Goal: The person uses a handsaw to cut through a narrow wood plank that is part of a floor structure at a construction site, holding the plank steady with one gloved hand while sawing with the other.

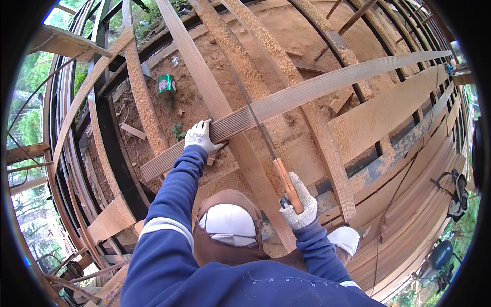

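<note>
A long grooved wooden plank [327, 84] lies crosswise over other boards, running from lower left to upper right. My left hand [200, 137], in a white glove, presses down on the plank near its left part. My right hand [299, 204], also gloved, grips the orange wooden handle of a handsaw [263, 135]. The saw's thin blade rises from the handle and crosses the plank just right of my left hand. My knee in brown trousers, with a white knee pad [227, 222], sits between my arms.
Sawdust covers the boards and ground. Several long boards [204, 77] and black metal frame bars [115, 148] run under the plank. A green can [166, 83] stands on the dirt at the upper left. Stacked planks [414, 204] lie at the right, greenery beyond.
</note>
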The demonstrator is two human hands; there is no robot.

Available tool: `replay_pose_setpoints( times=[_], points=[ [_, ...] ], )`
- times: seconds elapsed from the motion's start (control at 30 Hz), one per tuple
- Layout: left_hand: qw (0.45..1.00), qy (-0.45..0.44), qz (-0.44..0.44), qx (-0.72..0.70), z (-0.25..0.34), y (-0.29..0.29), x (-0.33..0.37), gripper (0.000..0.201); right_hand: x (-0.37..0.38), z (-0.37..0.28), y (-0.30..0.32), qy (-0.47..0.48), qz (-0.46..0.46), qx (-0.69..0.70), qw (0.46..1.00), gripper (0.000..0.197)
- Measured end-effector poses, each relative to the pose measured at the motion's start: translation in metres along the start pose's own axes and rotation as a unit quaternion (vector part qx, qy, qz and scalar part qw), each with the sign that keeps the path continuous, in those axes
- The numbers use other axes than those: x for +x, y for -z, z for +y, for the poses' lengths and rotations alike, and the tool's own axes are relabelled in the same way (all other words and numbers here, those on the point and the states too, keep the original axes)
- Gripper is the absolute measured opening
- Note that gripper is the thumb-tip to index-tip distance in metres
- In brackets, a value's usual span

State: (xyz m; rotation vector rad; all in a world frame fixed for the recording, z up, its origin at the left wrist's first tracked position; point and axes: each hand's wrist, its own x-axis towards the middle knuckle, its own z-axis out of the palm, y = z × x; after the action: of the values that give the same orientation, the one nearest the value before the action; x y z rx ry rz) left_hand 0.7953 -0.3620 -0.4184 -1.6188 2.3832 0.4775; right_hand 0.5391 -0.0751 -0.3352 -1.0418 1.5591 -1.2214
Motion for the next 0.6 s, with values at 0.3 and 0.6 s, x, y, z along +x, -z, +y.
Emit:
replay_pose_setpoints(
  times=[0.3, 0.6],
  points=[
    [0.998, -0.017, 0.065, -0.010, 0.000, -0.001, -0.005, 0.093, 0.007, -0.001, 0.002, 0.108, 0.050, -0.085, 0.989, 0.062],
    [0.999, -0.013, 0.029, -0.011, 0.001, -0.001, -0.003, 0.093, -0.006, 0.012, -0.011, 0.127, 0.032, -0.143, 0.981, 0.057]
  ],
)
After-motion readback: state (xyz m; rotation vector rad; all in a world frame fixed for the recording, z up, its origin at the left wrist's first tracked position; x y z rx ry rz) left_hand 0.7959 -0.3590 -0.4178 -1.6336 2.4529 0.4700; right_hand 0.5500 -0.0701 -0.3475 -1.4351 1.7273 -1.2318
